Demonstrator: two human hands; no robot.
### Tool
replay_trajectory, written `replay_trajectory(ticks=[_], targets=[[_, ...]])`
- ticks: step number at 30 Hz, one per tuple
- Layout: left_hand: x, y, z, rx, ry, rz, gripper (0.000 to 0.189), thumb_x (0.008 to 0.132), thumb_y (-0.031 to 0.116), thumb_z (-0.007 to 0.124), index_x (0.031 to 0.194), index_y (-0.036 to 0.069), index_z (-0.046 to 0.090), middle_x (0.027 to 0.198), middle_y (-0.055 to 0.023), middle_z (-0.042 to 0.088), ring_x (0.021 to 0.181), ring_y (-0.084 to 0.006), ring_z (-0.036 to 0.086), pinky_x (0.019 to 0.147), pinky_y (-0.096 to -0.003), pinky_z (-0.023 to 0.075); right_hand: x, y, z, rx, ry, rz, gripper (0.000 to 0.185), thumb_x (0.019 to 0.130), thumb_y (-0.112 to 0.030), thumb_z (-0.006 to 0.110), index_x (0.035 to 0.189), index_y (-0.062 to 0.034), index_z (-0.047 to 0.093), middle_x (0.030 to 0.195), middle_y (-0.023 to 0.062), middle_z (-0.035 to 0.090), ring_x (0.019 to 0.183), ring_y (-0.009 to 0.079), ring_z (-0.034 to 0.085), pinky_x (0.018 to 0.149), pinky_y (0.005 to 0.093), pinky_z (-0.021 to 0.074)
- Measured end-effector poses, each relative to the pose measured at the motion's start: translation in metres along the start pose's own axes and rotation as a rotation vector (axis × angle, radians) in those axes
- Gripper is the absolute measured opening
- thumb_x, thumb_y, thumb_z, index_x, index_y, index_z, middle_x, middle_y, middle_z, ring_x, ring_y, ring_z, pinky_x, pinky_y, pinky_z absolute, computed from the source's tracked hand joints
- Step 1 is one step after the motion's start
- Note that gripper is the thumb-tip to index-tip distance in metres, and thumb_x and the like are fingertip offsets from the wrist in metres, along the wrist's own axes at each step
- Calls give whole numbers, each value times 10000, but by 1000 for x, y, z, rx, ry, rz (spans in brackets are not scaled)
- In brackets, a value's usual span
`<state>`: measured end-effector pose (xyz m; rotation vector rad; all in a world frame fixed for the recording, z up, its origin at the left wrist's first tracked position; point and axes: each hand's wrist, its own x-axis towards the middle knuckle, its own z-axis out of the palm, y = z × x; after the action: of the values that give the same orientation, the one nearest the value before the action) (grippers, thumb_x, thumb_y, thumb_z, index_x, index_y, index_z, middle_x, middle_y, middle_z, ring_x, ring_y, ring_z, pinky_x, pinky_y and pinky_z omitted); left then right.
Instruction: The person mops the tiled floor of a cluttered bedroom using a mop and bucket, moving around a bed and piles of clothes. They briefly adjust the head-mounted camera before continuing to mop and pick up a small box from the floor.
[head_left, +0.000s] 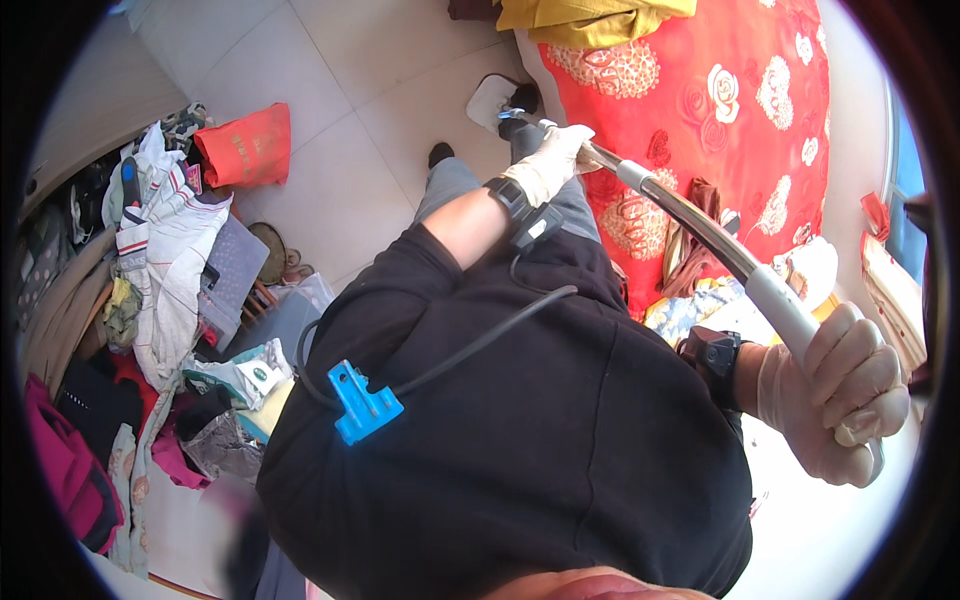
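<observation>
A telescopic metal pole with grey plastic sleeves slants across the right half of the view, held in both gloved hands. My left hand grips its far, lower part, in front of my legs. Around the thick grey handle at the near end, my right hand is closed, out to my right side. A light blue fitting shows at the pole's far end. Beside it on the floor is a white flat pad with a dark edge; I cannot tell whether the two are joined.
A bed with a red rose-patterned cover borders the right, with a yellow cloth at its far end. Heaped clothes and a red bag crowd the left. Pale floor tiles lie between. A blue clip holds a cable on my chest.
</observation>
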<state>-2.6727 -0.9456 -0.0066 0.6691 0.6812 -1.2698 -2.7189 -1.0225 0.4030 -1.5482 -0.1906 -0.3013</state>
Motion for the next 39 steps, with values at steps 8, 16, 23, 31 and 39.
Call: replay_trajectory(ticks=[8, 16, 23, 31, 39], targets=[[42, 8, 25, 141, -30, 22, 170, 855, 171, 650, 809, 7, 640, 712, -133, 674, 634, -250, 687, 628, -405, 602, -11, 7, -1, 10, 157, -37, 130, 761, -194, 583, 783, -96, 501, 729, 32, 415, 637, 171, 390, 617, 318, 309], [11, -5, -10, 130, -16, 10, 145, 849, 165, 687, 794, 67, 595, 707, -94, 650, 631, -264, 673, 636, -457, 596, -32, 5, 28, -127, 58, -105, 348, 761, -372, 821, 784, -118, 583, 697, -18, 503, 536, 106, 495, 503, 225, 406], [-35, -19, -45, -124, 31, -88, 97, 856, 89, 668, 837, 60, 577, 739, -100, 626, 677, -300, 654, 738, -526, 572, -34, -15, 24, 31, -234, -40, 328, 809, -350, 807, 823, -85, 615, 668, -18, 526, 507, 121, 513, 469, 245, 433], [-67, -13, -51, -235, -143, 3, 120, 914, 42, 609, 800, 77, 613, 715, -102, 654, 661, -252, 656, 785, -518, 571, -51, -45, 31, -12, -312, -28, 369, 790, -424, 809, 943, -131, 645, 789, -6, 595, 702, 113, 623, 695, 228, 531], [-37, 26, -68, -40, 10, 172, 74, 923, 131, 598, 901, 80, 549, 701, -77, 577, 624, -232, 596, 790, -563, 563, -130, 22, 57, 3, 11, -97, 269, 835, -257, 773, 887, -47, 613, 684, 42, 565, 578, 184, 562, 626, 346, 499]])
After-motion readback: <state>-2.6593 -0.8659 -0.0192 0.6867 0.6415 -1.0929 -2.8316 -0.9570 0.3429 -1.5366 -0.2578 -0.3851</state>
